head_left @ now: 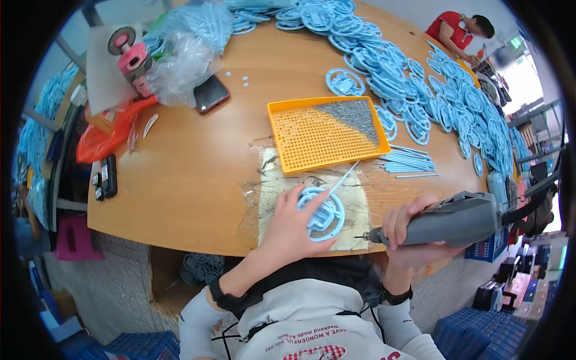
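Observation:
My left hand [287,223] closes on a round light-blue plastic piece [324,219], a ring with a cut-out figure inside, on a worn pale mat [271,180] near the table's front edge. A thin light-blue stick [345,177] slants up from under those fingers toward the tray; how it meets the ring is hidden. My right hand [403,231] is wrapped round a grey electric screwdriver [450,221], its bit pointing left at the ring with a gap between them. Just beyond the mat sits a yellow tray [321,163] with a dimpled floor and many small grey screws in its far right corner.
Heaps of light-blue rings [390,78] cover the table's far right. A bundle of blue sticks [409,161] lies right of the tray. To the left are a black phone [211,94], a clear plastic bag [183,66] and a red bag [108,135]. A person in red [453,33] sits beyond.

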Demonstrator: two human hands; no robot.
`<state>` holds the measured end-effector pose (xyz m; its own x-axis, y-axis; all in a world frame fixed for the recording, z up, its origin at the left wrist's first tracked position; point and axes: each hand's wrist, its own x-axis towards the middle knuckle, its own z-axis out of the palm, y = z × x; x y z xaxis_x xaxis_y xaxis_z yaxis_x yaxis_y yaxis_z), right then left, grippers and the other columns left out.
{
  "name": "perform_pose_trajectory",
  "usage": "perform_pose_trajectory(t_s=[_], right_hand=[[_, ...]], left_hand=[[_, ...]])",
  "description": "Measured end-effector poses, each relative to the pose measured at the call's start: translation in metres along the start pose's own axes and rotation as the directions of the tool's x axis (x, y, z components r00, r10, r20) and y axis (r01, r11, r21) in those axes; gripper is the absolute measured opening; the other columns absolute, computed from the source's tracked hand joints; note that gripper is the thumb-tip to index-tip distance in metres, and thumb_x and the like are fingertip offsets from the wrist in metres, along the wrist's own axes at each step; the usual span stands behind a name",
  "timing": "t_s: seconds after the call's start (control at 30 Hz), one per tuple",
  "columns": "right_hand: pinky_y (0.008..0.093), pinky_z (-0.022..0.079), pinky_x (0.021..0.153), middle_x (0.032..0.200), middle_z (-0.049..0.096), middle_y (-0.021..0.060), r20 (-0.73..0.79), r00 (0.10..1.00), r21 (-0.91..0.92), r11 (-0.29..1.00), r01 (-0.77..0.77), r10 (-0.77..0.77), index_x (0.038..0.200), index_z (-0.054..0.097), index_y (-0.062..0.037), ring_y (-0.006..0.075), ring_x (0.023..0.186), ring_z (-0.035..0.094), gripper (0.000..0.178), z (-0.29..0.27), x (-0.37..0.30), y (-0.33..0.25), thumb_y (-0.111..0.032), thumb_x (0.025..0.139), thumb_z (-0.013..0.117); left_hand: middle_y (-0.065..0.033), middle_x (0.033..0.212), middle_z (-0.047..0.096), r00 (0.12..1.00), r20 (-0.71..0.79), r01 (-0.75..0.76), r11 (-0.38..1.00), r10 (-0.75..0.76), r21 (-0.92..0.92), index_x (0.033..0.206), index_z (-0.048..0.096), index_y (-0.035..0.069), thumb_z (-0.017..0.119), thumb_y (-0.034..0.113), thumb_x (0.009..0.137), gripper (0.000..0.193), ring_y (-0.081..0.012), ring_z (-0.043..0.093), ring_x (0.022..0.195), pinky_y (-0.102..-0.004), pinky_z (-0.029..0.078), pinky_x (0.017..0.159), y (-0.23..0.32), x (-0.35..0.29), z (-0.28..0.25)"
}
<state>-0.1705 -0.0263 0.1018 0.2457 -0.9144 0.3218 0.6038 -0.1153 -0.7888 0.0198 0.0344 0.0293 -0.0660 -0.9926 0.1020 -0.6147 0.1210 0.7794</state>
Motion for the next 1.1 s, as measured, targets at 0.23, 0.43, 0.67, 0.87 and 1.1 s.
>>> perform_pose_trajectory(t_s=[0.23,0.43,0.67,0.87,1.1], right_hand=[[0.0236,0.035,0.035,0.048,0.046,0.0058,-0.133,0.991,-0.213,0.975,-0.061,0.033,0.093,0.049,0.0046,0.0146,0.037,0.045,0.107,-0.027,-0.001,0.001,-0.096,0.061,0.029],[0.0245,0.035,0.036,0.048,0.046,0.0058,-0.01,0.998,-0.337,0.939,-0.061,0.061,0.092,0.047,0.0017,0.0145,0.037,0.044,0.097,-0.019,0.002,0.018,-0.091,0.068,0.032],[0.0243,0.035,0.039,0.053,0.049,0.0055,0.032,0.991,-0.275,0.954,-0.118,0.132,0.099,0.048,0.0028,0.0139,0.04,0.045,0.1,-0.028,-0.003,0.035,-0.091,0.067,0.034],[0.0253,0.043,0.057,0.069,0.056,0.0058,0.103,0.97,-0.369,0.914,-0.17,0.222,0.108,0.051,0.0001,0.0127,0.063,0.055,0.102,-0.028,0.003,0.04,-0.091,0.067,0.034],[0.0346,0.045,0.091,0.104,0.062,0.0102,0.086,0.969,-0.369,0.911,-0.186,0.233,0.124,0.048,-0.0007,0.0202,0.101,0.06,0.079,-0.051,0.008,0.04,-0.069,0.091,0.026]], left_hand=[[-0.0115,0.127,0.052,0.858,0.475,0.466,-0.093,-0.197,-0.88,0.133,0.043,0.009,0.05,0.047,0.091,0.057,-0.0248,0.055,0.112,-0.04,0.048,0.094,0.029,0.005,-0.06],[-0.0112,0.126,0.053,0.867,0.48,0.423,-0.312,-0.134,-0.851,0.134,0.042,0.011,0.046,0.055,0.091,0.061,-0.0268,0.057,0.112,-0.0456,0.049,0.094,0.051,0.003,-0.069],[-0.0071,0.121,0.053,0.881,0.456,0.421,-0.227,-0.13,-0.878,0.136,0.034,0.014,0.054,0.047,0.092,0.059,-0.0203,0.056,0.109,-0.0432,0.048,0.091,0.073,-0.006,-0.079],[-0.0093,0.123,0.046,0.934,0.004,0.129,0.325,-0.358,-0.937,0.137,0.025,0.012,0.07,0.03,0.081,0.074,-0.022,0.051,0.113,-0.0405,0.045,0.093,0.057,-0.065,-0.094],[-0.0228,0.138,0.038,0.508,-0.83,0.414,0.91,-0.23,0.001,0.132,0.039,-0.001,0.075,0.011,0.076,0.068,-0.0348,0.039,0.128,-0.0459,0.031,0.107,0.009,-0.209,-0.107]])
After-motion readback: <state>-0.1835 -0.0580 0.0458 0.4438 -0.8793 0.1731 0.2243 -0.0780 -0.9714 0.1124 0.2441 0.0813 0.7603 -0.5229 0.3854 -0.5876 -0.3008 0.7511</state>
